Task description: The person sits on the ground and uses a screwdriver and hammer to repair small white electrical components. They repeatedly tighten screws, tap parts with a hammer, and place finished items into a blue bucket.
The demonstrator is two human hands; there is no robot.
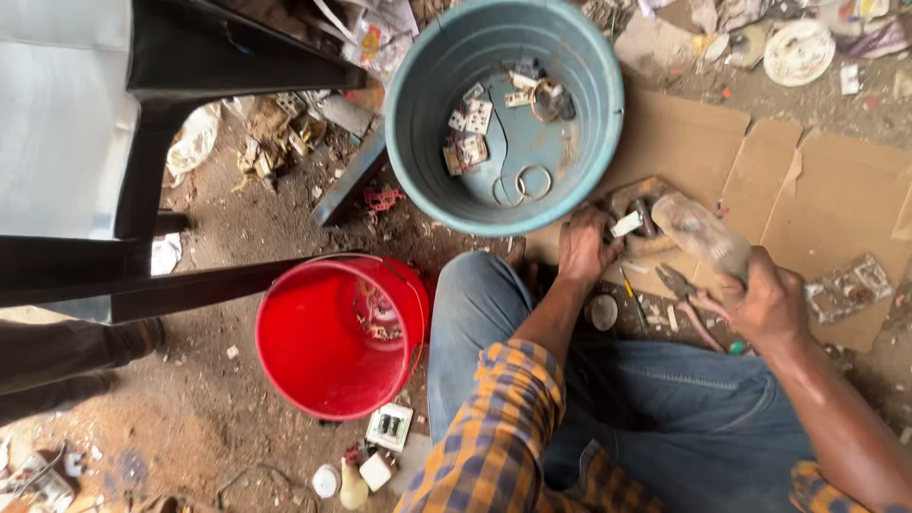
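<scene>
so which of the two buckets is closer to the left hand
The blue-grey bucket, the larger one holding white switch parts and metal rings. Its rim lies just above the left hand, while the red bucket sits farther off, beyond the person's knee.

Left hand (586, 249) pins a white piece (626, 224); right hand (766, 306) grips a hammer (701, 234).

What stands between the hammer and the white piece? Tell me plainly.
Nothing visible does. The hammer in the right hand hangs right beside the white piece; the left hand grips the piece from the other side.
</scene>
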